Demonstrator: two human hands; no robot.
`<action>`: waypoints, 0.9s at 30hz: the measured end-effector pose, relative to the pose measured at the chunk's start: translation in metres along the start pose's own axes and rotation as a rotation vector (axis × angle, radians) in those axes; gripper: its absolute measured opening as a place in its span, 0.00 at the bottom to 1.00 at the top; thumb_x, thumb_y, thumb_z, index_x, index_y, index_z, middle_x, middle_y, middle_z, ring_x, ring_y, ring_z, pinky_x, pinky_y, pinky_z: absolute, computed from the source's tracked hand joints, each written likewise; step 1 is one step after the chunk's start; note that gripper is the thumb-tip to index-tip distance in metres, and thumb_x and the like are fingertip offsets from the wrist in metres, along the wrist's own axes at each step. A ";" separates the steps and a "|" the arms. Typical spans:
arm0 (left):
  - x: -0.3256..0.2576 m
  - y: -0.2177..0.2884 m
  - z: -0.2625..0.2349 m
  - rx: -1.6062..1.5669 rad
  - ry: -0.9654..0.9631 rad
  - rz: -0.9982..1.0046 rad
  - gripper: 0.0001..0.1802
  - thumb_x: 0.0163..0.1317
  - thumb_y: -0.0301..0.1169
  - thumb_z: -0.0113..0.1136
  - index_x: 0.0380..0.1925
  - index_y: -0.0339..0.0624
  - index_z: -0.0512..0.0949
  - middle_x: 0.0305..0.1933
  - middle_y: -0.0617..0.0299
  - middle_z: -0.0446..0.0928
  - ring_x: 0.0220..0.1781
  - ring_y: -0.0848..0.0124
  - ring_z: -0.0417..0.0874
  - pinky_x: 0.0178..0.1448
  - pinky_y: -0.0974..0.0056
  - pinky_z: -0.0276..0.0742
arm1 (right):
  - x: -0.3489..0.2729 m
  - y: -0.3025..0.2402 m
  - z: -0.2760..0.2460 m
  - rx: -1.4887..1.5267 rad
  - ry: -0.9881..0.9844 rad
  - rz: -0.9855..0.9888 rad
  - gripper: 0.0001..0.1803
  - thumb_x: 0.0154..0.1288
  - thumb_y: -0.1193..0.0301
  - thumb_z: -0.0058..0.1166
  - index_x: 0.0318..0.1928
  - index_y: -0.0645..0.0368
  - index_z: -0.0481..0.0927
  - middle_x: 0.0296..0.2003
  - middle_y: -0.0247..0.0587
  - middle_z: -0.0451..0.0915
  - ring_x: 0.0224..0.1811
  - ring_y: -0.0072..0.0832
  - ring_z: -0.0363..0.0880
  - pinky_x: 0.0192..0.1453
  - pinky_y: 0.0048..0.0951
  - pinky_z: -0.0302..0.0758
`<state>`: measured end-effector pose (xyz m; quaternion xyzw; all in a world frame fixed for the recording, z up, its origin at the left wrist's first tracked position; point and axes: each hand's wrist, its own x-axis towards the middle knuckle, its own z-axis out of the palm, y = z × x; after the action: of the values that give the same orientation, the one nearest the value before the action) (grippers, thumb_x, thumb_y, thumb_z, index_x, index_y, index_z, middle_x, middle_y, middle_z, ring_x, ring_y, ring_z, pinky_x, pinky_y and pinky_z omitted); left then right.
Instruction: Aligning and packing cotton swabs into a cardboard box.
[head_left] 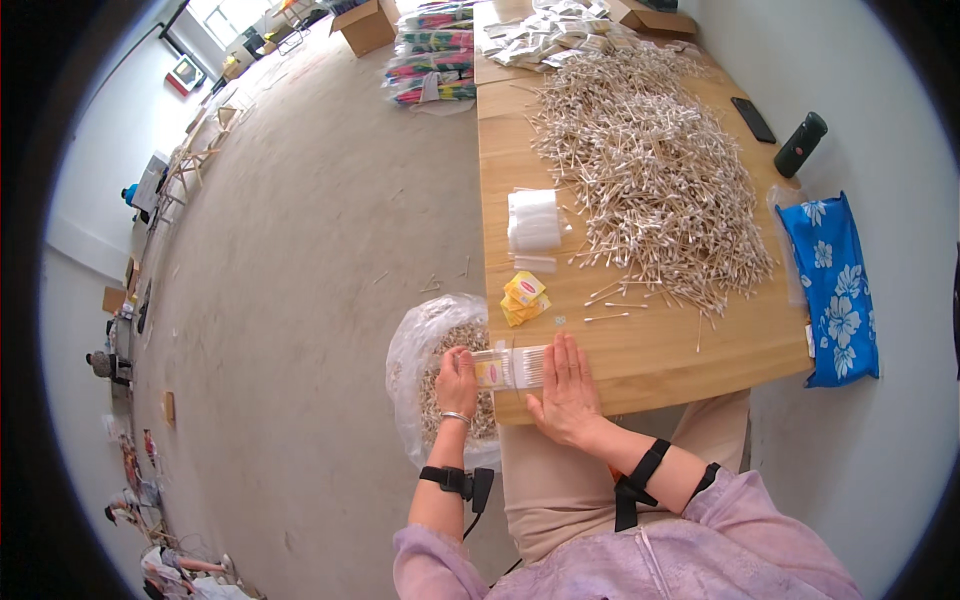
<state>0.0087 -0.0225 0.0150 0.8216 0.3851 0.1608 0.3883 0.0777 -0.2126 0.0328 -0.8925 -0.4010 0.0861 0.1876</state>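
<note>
My left hand (457,385) is closed on the left end of a small clear plastic bag of cotton swabs (527,368), just past the table's left edge. Inside that end of the bag shows a yellow card (488,374); the white swab tips lie toward the right. My right hand (570,398) lies flat on the table with its fingers stretched out, its side against the bag's right end. Just beyond the bag is a small pile of yellow cards (524,298). Farther off lies a stack of empty clear bags (534,220).
A big heap of loose cotton swabs (650,170) covers the far table, with filled packets (550,35) behind. Along the right side are a phone (752,119), a dark bottle (801,145) and a blue flowered pack (832,290). Below the left edge stands a plastic sack of swabs (408,360).
</note>
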 end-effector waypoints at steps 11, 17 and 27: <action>0.009 -0.030 0.011 -0.522 -0.214 -0.054 0.20 0.72 0.44 0.48 0.29 0.40 0.74 0.25 0.72 0.71 0.28 0.82 0.66 0.30 0.70 0.66 | 0.014 -0.023 0.011 -0.023 -0.027 0.007 0.52 0.62 0.50 0.47 0.70 0.75 0.38 0.72 0.63 0.35 0.76 0.50 0.27 0.77 0.46 0.28; 0.007 -0.021 0.007 -0.447 -0.213 -0.016 0.19 0.73 0.43 0.47 0.29 0.41 0.73 0.26 0.71 0.71 0.29 0.82 0.67 0.32 0.71 0.67 | 0.016 -0.040 0.018 0.008 -0.034 0.010 0.53 0.62 0.49 0.47 0.70 0.75 0.37 0.72 0.63 0.33 0.76 0.50 0.26 0.77 0.46 0.28; 0.005 -0.019 0.007 -0.344 -0.136 0.052 0.20 0.73 0.44 0.46 0.30 0.39 0.72 0.25 0.69 0.71 0.29 0.80 0.68 0.34 0.70 0.69 | 0.019 -0.037 0.014 0.273 0.067 0.022 0.47 0.64 0.56 0.44 0.70 0.73 0.38 0.72 0.63 0.35 0.76 0.52 0.28 0.77 0.46 0.30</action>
<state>0.0068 -0.0149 -0.0042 0.7617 0.3031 0.1784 0.5442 0.0604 -0.1717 0.0346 -0.8655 -0.3692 0.1121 0.3193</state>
